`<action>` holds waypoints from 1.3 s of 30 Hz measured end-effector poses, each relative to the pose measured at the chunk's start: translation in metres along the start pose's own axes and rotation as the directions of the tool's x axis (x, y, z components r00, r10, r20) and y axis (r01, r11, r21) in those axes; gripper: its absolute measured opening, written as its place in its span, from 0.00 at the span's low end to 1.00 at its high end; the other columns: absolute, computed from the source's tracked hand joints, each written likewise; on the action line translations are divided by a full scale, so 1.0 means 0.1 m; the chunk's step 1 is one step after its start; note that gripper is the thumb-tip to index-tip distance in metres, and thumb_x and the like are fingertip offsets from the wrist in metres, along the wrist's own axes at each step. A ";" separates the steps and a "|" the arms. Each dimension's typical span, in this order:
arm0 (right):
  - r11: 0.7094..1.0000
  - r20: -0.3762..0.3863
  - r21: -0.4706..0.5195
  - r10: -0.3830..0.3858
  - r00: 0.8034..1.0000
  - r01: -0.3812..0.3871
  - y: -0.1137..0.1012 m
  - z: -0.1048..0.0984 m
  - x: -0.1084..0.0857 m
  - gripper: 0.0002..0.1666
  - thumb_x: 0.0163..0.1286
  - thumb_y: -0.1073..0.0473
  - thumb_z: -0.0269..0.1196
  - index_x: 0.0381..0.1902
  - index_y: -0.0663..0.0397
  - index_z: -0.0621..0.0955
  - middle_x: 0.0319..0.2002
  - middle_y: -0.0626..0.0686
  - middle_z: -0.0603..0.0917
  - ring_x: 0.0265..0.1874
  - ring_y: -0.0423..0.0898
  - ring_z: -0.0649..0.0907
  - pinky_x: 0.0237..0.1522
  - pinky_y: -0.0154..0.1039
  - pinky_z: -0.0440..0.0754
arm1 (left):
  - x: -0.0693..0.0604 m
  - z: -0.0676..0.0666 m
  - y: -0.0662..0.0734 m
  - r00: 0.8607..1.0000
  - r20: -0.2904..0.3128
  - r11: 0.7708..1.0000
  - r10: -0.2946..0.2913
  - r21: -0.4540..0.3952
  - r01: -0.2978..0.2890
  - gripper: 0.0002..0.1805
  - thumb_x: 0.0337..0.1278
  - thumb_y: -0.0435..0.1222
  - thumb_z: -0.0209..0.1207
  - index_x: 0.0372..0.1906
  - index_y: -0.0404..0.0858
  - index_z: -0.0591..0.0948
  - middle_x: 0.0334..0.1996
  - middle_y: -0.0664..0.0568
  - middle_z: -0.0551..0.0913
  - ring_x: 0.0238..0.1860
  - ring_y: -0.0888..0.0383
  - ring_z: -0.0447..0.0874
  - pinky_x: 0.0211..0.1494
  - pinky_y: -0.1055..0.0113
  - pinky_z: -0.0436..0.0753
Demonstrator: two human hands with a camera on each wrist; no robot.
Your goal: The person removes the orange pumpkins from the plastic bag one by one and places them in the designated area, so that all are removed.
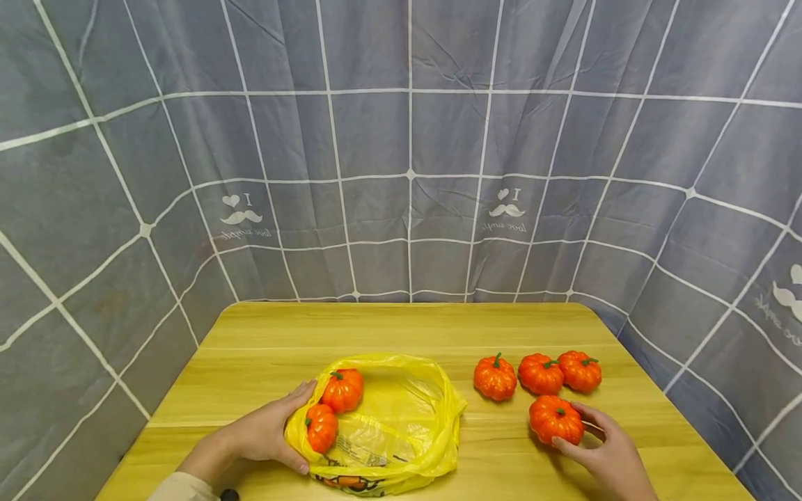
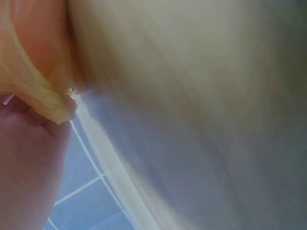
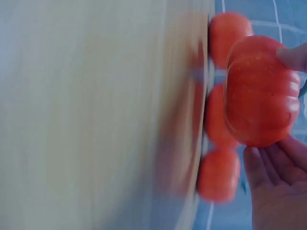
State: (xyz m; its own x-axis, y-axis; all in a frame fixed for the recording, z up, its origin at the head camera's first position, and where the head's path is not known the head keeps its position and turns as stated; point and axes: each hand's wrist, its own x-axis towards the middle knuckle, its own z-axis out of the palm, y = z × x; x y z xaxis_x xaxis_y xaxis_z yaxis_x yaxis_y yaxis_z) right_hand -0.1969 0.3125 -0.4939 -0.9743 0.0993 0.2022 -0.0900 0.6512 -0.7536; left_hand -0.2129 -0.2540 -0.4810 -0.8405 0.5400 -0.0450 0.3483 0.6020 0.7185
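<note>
A yellow plastic bag (image 1: 407, 417) lies wide open on the table, with two orange pumpkins (image 1: 343, 390) inside against its left wall. My left hand (image 1: 269, 428) holds the bag's left side, fingers behind it and thumb at the front; in the left wrist view the hand (image 2: 31, 158) is beside the yellow film (image 2: 53, 108). My right hand (image 1: 604, 445) grips another orange pumpkin (image 1: 555, 420) between thumb and fingers. The right wrist view shows this pumpkin (image 3: 261, 91) raised off the table, thumb on one side and the hand's (image 3: 280, 191) fingers on the other.
Three more orange pumpkins (image 1: 495, 378) with green stems stand in a row behind the right hand, right of the bag. The wooden table (image 1: 401, 327) ends at a grey curtain (image 1: 376, 139) with white lines. A small black object (image 1: 230, 495) is near the left sleeve.
</note>
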 end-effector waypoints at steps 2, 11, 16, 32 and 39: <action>0.998 0.019 -0.009 0.063 0.998 -0.063 0.05 -0.11 0.01 0.48 0.54 0.50 0.80 0.65 0.71 0.73 0.61 0.73 0.76 0.57 0.70 0.79 0.43 0.32 0.84 | 0.01 0.00 0.00 1.000 0.003 1.000 -0.002 -0.003 0.002 0.73 0.33 0.52 0.81 0.79 0.29 0.48 0.78 0.31 0.45 0.77 0.33 0.39 0.69 0.33 0.44; 0.970 0.033 -0.106 0.224 0.974 -0.220 0.29 -0.46 0.15 0.56 0.55 0.44 0.78 0.68 0.76 0.68 0.66 0.77 0.69 0.62 0.71 0.74 0.36 0.22 0.77 | -0.02 -0.01 0.02 1.000 -0.009 1.000 0.016 0.004 -0.016 0.72 0.34 0.53 0.80 0.79 0.28 0.49 0.77 0.28 0.45 0.76 0.31 0.41 0.71 0.39 0.45; 0.954 0.042 -0.124 0.281 0.959 -0.274 0.44 -0.49 0.25 0.60 0.51 0.43 0.80 0.66 0.80 0.67 0.63 0.79 0.70 0.60 0.72 0.75 0.42 0.37 0.84 | -0.04 0.01 0.01 1.000 -0.015 1.000 0.022 -0.002 -0.022 0.72 0.33 0.54 0.80 0.79 0.29 0.49 0.77 0.30 0.46 0.76 0.32 0.41 0.72 0.46 0.45; 0.956 0.069 -0.160 0.258 0.964 -0.245 0.51 -0.51 0.36 0.60 0.52 0.42 0.79 0.66 0.81 0.66 0.61 0.80 0.71 0.60 0.72 0.75 0.36 0.25 0.77 | -0.04 0.05 0.01 0.998 -0.018 0.998 0.057 0.020 -0.057 0.72 0.34 0.56 0.79 0.79 0.29 0.49 0.78 0.31 0.47 0.76 0.32 0.43 0.72 0.43 0.48; 0.968 0.020 -0.193 0.169 0.985 -0.162 0.38 -0.48 0.33 0.63 0.57 0.43 0.76 0.70 0.81 0.57 0.66 0.85 0.59 0.60 0.81 0.67 0.59 0.68 0.70 | -0.02 0.06 0.02 0.998 -0.017 0.998 0.055 0.034 -0.055 0.73 0.34 0.56 0.80 0.79 0.28 0.49 0.77 0.30 0.47 0.76 0.32 0.44 0.71 0.40 0.49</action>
State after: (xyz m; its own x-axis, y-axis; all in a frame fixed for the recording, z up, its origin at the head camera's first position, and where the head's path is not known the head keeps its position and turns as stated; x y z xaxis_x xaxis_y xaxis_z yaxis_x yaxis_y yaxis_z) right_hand -0.2225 0.3762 -0.4858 -0.9794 0.1928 0.0592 0.1106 0.7590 -0.6416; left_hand -0.2079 -0.2508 -0.4839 -0.8268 0.5624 0.0068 0.4079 0.5912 0.6958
